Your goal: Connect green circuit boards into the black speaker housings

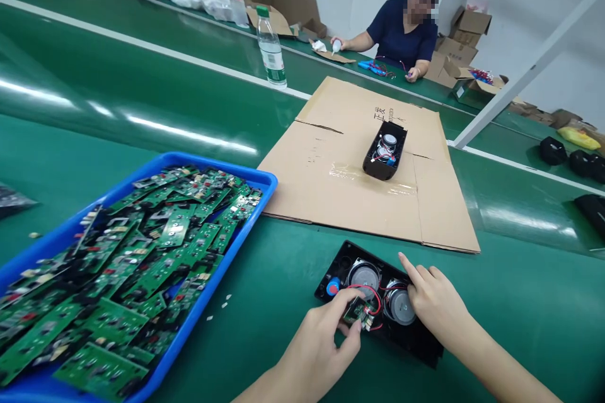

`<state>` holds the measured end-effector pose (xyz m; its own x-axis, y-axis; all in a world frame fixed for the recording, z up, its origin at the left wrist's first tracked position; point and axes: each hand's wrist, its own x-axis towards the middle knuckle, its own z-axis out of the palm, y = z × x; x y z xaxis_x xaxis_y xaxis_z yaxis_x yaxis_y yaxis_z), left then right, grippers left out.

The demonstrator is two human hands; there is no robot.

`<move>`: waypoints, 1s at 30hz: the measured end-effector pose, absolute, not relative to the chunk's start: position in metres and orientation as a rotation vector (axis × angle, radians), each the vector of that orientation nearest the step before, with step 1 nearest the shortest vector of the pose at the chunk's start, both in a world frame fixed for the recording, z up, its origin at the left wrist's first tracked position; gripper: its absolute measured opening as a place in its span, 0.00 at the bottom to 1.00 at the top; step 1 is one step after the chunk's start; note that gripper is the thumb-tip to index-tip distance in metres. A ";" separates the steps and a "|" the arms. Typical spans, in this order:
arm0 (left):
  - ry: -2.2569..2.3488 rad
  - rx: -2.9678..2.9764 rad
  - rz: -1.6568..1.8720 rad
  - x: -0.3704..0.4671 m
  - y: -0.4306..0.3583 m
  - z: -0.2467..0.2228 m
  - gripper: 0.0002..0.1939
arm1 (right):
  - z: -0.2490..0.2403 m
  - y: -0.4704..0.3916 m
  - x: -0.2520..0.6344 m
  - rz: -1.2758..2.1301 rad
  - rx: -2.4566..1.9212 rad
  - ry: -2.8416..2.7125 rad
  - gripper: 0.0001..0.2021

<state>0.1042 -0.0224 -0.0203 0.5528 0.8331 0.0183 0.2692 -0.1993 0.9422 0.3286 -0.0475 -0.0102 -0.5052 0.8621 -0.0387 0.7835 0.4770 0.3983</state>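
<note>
My left hand (326, 334) pinches a small green circuit board (358, 313) between thumb and fingers, above an open black speaker housing (411, 340). Red wires run from the board's white connectors over the housing. Inside sit two round speakers: the left speaker (365, 275) and the right speaker (401, 305). A blue-and-red round part (333, 286) lies at the housing's left end. My right hand (435, 302) grips the housing's far right edge, its index finger stretched out and the other fingers curled; its thumb is mostly hidden.
A blue tray (227, 277) heaped with circuit boards stands at left. Beyond the housing, a cardboard sheet (302, 182) carries a second speaker housing (380, 170). A water bottle (271, 53) stands near its far left corner. Across the bench sits a co-worker (397, 25).
</note>
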 end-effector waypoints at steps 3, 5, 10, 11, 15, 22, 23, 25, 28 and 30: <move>0.924 1.742 0.658 0.105 -0.022 -0.020 0.13 | -0.008 -0.045 0.330 0.519 1.399 2.516 0.11; 0.904 1.747 0.657 0.105 -0.022 -0.018 0.13 | -0.006 -0.044 0.332 0.527 1.392 2.534 0.11; 0.900 1.780 0.681 0.106 -0.020 -0.014 0.12 | -0.007 -0.048 0.338 0.567 1.434 2.611 0.14; 0.894 1.787 0.690 0.106 -0.019 -0.015 0.12 | -0.007 -0.049 0.339 0.558 1.467 2.609 0.15; 0.859 1.794 0.707 0.106 -0.020 -0.023 0.13 | -0.007 -0.052 0.339 0.455 1.617 2.484 0.12; 0.827 1.790 0.845 0.107 -0.023 -0.031 0.13 | -0.006 -0.042 0.333 0.348 1.610 2.349 0.23; 0.826 1.794 0.853 0.107 -0.023 -0.031 0.13 | -0.006 -0.041 0.333 0.339 1.600 2.337 0.26; 0.830 1.803 0.866 0.106 -0.023 -0.031 0.13 | -0.005 -0.039 0.332 0.317 1.576 2.319 0.26; 0.835 1.811 0.895 0.105 -0.023 -0.031 0.14 | -0.003 -0.040 0.331 0.284 1.548 2.307 0.24; 0.845 1.801 0.892 0.105 -0.024 -0.032 0.14 | -0.001 -0.041 0.331 0.265 1.536 2.301 0.24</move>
<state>0.1049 -0.0236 -0.0321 0.5007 0.8388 0.2138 0.1674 -0.3362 0.9268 0.3306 -0.0407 -0.0008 -0.3443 0.9191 -0.1916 0.8516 0.3917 0.3484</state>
